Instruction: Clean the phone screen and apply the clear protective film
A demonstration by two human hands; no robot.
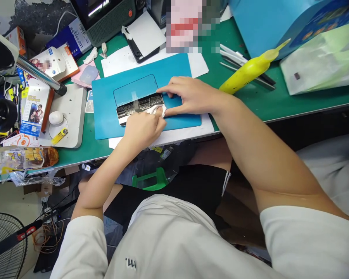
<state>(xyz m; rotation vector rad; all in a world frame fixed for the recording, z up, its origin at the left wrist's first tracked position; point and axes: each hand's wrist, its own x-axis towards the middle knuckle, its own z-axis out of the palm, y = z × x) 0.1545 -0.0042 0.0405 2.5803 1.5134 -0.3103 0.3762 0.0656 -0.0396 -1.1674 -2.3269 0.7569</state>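
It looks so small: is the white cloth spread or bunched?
Bunched: the cloth shows as a small, crumpled wad at the left hand.

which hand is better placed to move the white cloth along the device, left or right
Left, I'd say: the left hand holds the white cloth at the device. The right hand has thumb and index finger spread at its right end, apparently steadying it.

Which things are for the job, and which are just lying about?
Seem part of the job:
- phone-like device, by both hands
- white cloth, held by the left hand
- blue mat, underneath
- right hand, at the device's end

Seem just lying about:
- drink bottle, on its side
- box with a phone picture
- fan
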